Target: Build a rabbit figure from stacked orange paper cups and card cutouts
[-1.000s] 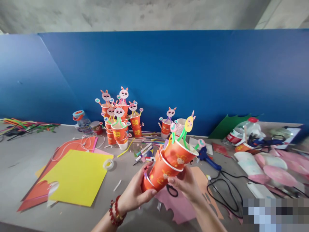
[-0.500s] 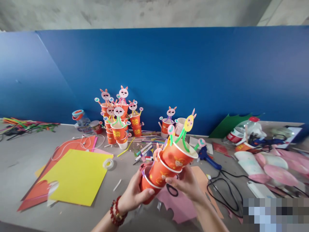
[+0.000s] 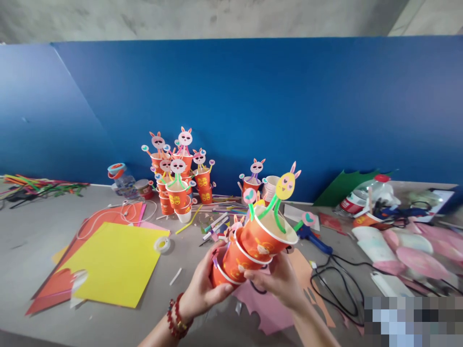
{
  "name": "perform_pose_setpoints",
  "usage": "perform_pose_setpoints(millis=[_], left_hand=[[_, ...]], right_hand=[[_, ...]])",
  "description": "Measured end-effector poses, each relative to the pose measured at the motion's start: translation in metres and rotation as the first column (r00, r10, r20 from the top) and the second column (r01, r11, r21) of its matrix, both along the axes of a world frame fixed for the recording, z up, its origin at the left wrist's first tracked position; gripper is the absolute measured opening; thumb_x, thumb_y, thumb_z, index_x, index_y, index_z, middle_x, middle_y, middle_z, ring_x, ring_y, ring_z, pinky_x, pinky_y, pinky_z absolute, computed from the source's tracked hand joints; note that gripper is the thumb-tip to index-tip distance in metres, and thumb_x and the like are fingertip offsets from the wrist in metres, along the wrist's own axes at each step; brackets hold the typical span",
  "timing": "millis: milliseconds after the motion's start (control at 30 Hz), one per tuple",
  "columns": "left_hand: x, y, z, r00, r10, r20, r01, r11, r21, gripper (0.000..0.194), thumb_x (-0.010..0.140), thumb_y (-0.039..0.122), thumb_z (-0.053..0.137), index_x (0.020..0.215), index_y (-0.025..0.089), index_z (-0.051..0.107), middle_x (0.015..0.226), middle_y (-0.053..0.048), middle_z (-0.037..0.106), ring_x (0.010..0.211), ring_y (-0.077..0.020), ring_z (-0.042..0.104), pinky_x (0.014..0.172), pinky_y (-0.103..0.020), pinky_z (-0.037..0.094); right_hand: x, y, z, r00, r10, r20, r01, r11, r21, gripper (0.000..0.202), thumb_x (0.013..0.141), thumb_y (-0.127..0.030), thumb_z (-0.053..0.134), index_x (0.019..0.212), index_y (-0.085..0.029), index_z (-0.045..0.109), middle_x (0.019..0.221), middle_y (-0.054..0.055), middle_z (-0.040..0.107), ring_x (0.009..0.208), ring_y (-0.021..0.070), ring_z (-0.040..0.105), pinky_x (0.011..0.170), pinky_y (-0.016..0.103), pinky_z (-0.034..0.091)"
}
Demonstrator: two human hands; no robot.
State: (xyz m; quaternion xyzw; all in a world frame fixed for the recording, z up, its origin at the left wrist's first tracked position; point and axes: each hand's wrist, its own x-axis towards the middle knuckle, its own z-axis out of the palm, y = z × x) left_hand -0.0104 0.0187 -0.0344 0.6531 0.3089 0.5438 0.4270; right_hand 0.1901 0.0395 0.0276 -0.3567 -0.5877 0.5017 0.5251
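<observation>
A tilted stack of orange paper cups [image 3: 241, 260] is between my two hands, leaning up to the right. My left hand [image 3: 202, 284] wraps the lowest cup, thumb in front. My right hand [image 3: 277, 279] grips the middle of the stack from the right, its fingers partly hidden behind. From the top cup [image 3: 265, 236] rise green stems with a yellow rabbit-eared face [image 3: 285, 186] and two pink round pieces, one on each side. Smaller rabbit decorations peek out at the stack's left side. Under the hands lies cut pink paper [image 3: 267, 308].
Several decorated cup stacks [image 3: 177, 190] stand at the back, with another decorated cup [image 3: 251, 188] to their right. Yellow paper [image 3: 112, 265] and a tape roll [image 3: 162, 245] lie left. A blue glue gun [image 3: 314, 240], its black cord [image 3: 336, 270] and pink-and-white cups [image 3: 378, 246] are right.
The cup stack has turned slightly in my hands, so the yellow face now shows more from the front. The top cup's opening tips a little more toward me. Both hands keep their hold.
</observation>
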Motion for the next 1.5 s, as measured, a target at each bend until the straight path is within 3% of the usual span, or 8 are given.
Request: perform_pose_setpoints(millis=[267, 467, 633, 800, 1000, 1133, 1333, 1500], left_hand=[[-0.002, 0.001, -0.005, 0.999, -0.038, 0.014, 0.038, 0.999, 0.016, 0.078, 0.079, 0.04, 0.077, 0.146, 0.025, 0.04, 0.144, -0.014, 0.051, 0.13, -0.0379, 0.052, 0.109, -0.049, 0.043], [0.0, 0.002, -0.008, 0.999, -0.044, 0.024, 0.042, 0.998, 0.049, 0.077, 0.077, 0.037, 0.078, 0.144, 0.027, 0.042, 0.139, -0.012, 0.055, 0.126, -0.0349, 0.056, 0.107, -0.045, 0.044], [0.003, 0.002, -0.006, 0.997, -0.02, 0.07, 0.017, 0.999, 0.043, 0.077, 0.079, 0.043, 0.077, 0.144, 0.025, 0.041, 0.141, -0.014, 0.055, 0.127, -0.0359, 0.055, 0.107, -0.047, 0.044], [0.005, 0.002, -0.009, 0.988, -0.095, 0.125, 0.098, 0.995, -0.018, 0.085, 0.074, 0.049, 0.08, 0.145, 0.024, 0.04, 0.142, -0.016, 0.054, 0.127, -0.0385, 0.054, 0.107, -0.05, 0.044], [0.005, 0.001, -0.002, 0.985, -0.042, 0.167, 0.054, 0.996, -0.067, 0.075, 0.076, 0.051, 0.077, 0.139, 0.023, 0.047, 0.139, -0.014, 0.056, 0.129, -0.0373, 0.052, 0.109, -0.049, 0.042], [0.006, 0.001, 0.003, 0.977, -0.052, 0.208, 0.067, 0.996, -0.066, 0.075, 0.076, 0.052, 0.077, 0.139, 0.022, 0.049, 0.139, -0.014, 0.055, 0.129, -0.0374, 0.052, 0.108, -0.049, 0.043], [0.007, -0.001, -0.008, 0.961, 0.009, 0.276, 0.032, 0.989, -0.144, 0.071, 0.077, 0.054, 0.075, 0.136, 0.021, 0.054, 0.148, -0.015, 0.047, 0.134, -0.04, 0.047, 0.11, -0.052, 0.042], [0.007, -0.001, -0.008, 0.967, -0.035, 0.254, 0.079, 0.983, -0.167, 0.069, 0.08, 0.049, 0.074, 0.139, 0.021, 0.053, 0.145, -0.015, 0.052, 0.132, -0.0392, 0.051, 0.11, -0.051, 0.042]], right_hand=[[0.008, -0.002, -0.006, 0.992, 0.107, 0.06, -0.11, 0.992, 0.061, 0.043, 0.072, -0.036, 0.085, 0.112, -0.026, 0.07, 0.112, 0.01, 0.075, 0.101, 0.0339, 0.071, 0.085, 0.045, 0.061], [0.009, -0.004, -0.01, 0.992, 0.096, 0.083, -0.102, 0.992, 0.068, 0.04, 0.072, -0.036, 0.086, 0.107, -0.027, 0.07, 0.104, 0.007, 0.076, 0.095, 0.031, 0.072, 0.084, 0.043, 0.06], [0.002, -0.007, -0.005, 0.999, -0.013, 0.03, 0.011, 0.998, 0.063, 0.051, 0.071, -0.035, 0.086, 0.116, -0.027, 0.064, 0.112, 0.009, 0.074, 0.097, 0.0306, 0.072, 0.08, 0.042, 0.062], [-0.004, -0.009, -0.001, 0.997, -0.01, 0.082, 0.002, 0.996, 0.092, 0.047, 0.072, -0.036, 0.085, 0.113, -0.024, 0.066, 0.108, 0.01, 0.074, 0.095, 0.0301, 0.072, 0.077, 0.038, 0.061], [-0.012, -0.011, -0.008, 0.968, -0.216, 0.125, 0.208, 0.975, 0.076, 0.048, 0.068, -0.041, 0.086, 0.106, -0.02, 0.067, 0.099, 0.012, 0.075, 0.088, 0.0302, 0.071, 0.069, 0.037, 0.06], [-0.018, -0.011, -0.011, 0.958, -0.263, 0.112, 0.256, 0.964, 0.075, 0.048, 0.068, -0.043, 0.085, 0.106, -0.021, 0.066, 0.1, 0.011, 0.075, 0.086, 0.0283, 0.071, 0.068, 0.036, 0.06], [-0.021, -0.01, -0.013, 0.969, -0.225, 0.1, 0.221, 0.974, 0.047, 0.047, 0.068, -0.048, 0.084, 0.101, -0.02, 0.066, 0.099, 0.013, 0.075, 0.087, 0.0306, 0.071, 0.072, 0.04, 0.06], [-0.017, -0.008, 0.005, 0.974, -0.139, 0.179, 0.136, 0.99, 0.03, 0.049, 0.071, -0.044, 0.083, 0.111, -0.021, 0.066, 0.111, 0.014, 0.072, 0.099, 0.0338, 0.069, 0.076, 0.042, 0.06]])
